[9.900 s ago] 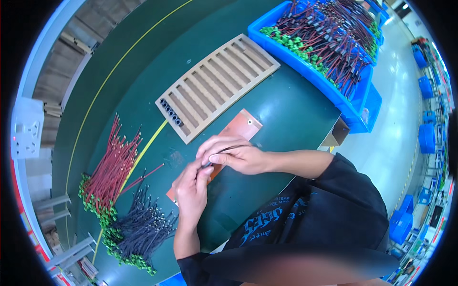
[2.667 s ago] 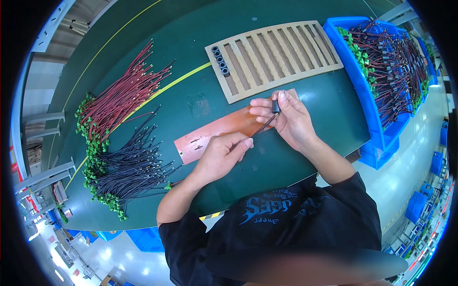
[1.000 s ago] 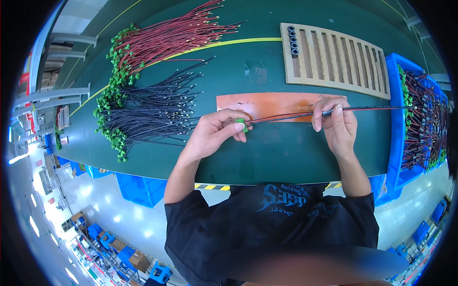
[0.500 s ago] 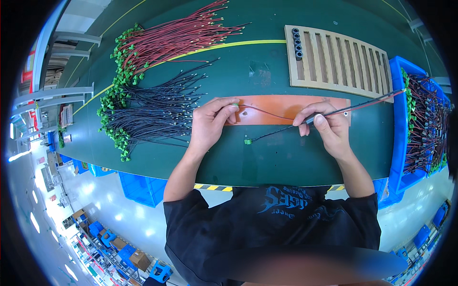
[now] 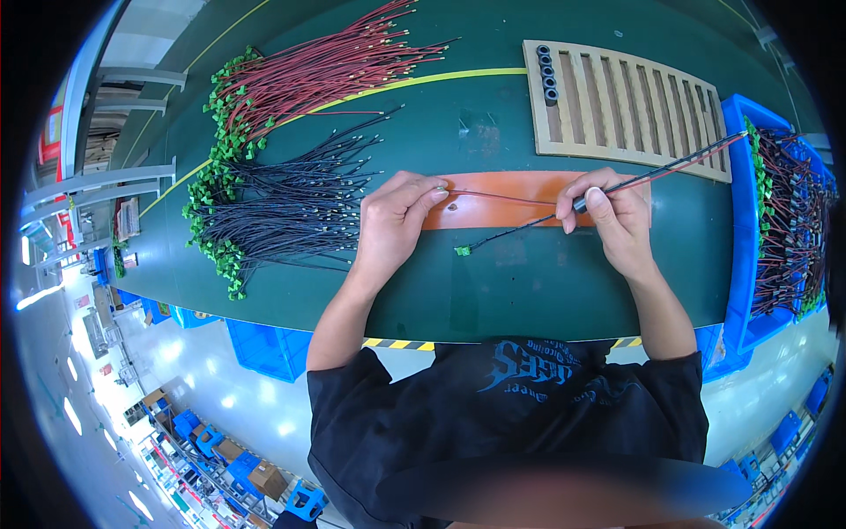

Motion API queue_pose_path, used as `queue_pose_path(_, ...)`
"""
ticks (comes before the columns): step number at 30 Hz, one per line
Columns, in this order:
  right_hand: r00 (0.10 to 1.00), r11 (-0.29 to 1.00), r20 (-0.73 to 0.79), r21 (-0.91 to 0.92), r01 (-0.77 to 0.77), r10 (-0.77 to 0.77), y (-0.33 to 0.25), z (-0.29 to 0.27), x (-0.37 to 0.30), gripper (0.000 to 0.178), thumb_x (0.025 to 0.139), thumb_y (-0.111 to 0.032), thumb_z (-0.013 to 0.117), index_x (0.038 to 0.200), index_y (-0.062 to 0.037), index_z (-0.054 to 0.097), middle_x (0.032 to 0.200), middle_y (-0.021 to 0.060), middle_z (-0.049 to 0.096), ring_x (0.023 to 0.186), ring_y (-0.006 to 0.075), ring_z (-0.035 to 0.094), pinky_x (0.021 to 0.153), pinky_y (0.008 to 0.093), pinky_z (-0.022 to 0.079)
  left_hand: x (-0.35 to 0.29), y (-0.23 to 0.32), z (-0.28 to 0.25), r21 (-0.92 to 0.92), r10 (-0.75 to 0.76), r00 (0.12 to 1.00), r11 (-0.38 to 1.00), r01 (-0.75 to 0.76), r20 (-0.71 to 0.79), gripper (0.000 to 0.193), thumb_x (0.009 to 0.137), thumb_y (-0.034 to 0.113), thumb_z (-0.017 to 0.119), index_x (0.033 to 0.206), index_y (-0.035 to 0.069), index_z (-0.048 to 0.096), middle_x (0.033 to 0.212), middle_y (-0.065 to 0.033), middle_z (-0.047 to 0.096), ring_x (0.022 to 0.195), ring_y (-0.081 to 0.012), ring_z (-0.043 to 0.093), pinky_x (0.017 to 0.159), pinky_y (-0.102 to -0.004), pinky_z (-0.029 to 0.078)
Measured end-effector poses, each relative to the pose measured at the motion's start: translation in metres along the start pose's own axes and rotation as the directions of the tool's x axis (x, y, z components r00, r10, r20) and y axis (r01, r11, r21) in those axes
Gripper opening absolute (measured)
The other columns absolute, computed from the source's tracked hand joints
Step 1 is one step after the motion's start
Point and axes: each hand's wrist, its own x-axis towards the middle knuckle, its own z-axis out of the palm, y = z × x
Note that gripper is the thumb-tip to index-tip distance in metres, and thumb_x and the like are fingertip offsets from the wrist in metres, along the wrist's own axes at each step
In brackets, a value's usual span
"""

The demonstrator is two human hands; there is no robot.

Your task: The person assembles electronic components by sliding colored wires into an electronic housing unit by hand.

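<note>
Pinching a red wire (image 5: 498, 195) at its end, the left hand (image 5: 392, 220) rests on the green worktop (image 5: 546, 282); the right hand (image 5: 617, 216) is closed on a small black ring (image 5: 580, 204) threaded by red and black wires. A black wire (image 5: 507, 234) trails to a green connector (image 5: 461, 250). Under them lies an orange mat (image 5: 502, 189). Beyond sit black leads (image 5: 291, 207), red leads (image 5: 326, 66), a slotted tray (image 5: 626, 97), and a blue bin (image 5: 749, 220) at right.

Matt green table (image 5: 493, 291), wooden slatted rack (image 5: 634, 106), glossy blue plastic bin (image 5: 738, 212)
</note>
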Motion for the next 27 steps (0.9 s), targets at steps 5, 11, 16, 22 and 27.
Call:
queue_pose_path(5,1.000,0.999,-0.007,-0.033,-0.010,0.010,0.004,0.001,0.000,0.019,0.109,-0.014,0.048,0.109,0.0008,0.059,0.099,0.0106,0.067,0.082,0.0129,0.063,0.077,0.0271,0.053,-0.002,-0.017,0.012,0.139,0.190,0.982,0.972,-0.190,0.012,0.020,0.084,0.005,0.078,0.104,0.000,0.076,0.097,-0.0101,0.069,0.087,-0.0263,0.069,0.073,-0.0332,0.055)
queue_pose_path(11,1.000,0.996,-0.004,-0.089,0.012,-0.013,0.008,-0.006,0.001,0.017,0.108,-0.012,0.050,0.107,0.0015,0.060,0.098,0.0093,0.068,0.083,0.0126,0.065,0.075,0.0262,0.054,-0.017,-0.021,0.007,0.241,0.393,0.919,0.894,-0.379,-0.014,0.040,0.073,0.020,0.087,0.107,0.006,0.072,0.104,-0.0066,0.065,0.092,-0.0265,0.061,0.077,-0.0397,0.047)
queue_pose_path(16,1.000,0.993,-0.022,-0.121,0.013,-0.016,0.010,-0.007,0.001,0.019,0.109,-0.014,0.049,0.107,0.0008,0.060,0.098,0.0085,0.068,0.082,0.0118,0.064,0.076,0.0262,0.054,-0.033,-0.013,0.017,0.351,0.408,0.897,0.826,-0.441,0.168,0.038,0.070,0.020,0.089,0.102,0.007,0.072,0.102,-0.0063,0.064,0.090,-0.0251,0.062,0.073,-0.0366,0.047)
queue_pose_path(22,0.999,0.995,-0.014,-0.097,-0.035,0.034,0.010,-0.003,-0.001,0.020,0.109,-0.015,0.048,0.109,-0.0001,0.061,0.100,0.0093,0.069,0.079,0.0101,0.062,0.068,0.0229,0.049,-0.040,-0.014,0.021,0.160,0.324,0.945,0.936,-0.314,-0.043,0.026,0.077,-0.005,0.081,0.099,0.000,0.070,0.100,-0.0135,0.071,0.090,-0.0294,0.070,0.077,-0.0367,0.057)
queue_pose_path(27,1.000,0.999,-0.003,-0.040,0.029,-0.029,0.009,-0.002,-0.001,0.019,0.110,-0.015,0.048,0.112,-0.0005,0.061,0.103,0.0107,0.069,0.077,0.0097,0.062,0.064,0.0220,0.045,-0.026,-0.008,0.016,0.144,0.308,0.944,0.946,-0.290,-0.117,0.023,0.080,-0.008,0.078,0.100,-0.002,0.070,0.100,-0.0163,0.073,0.092,-0.0288,0.073,0.079,-0.0338,0.059)
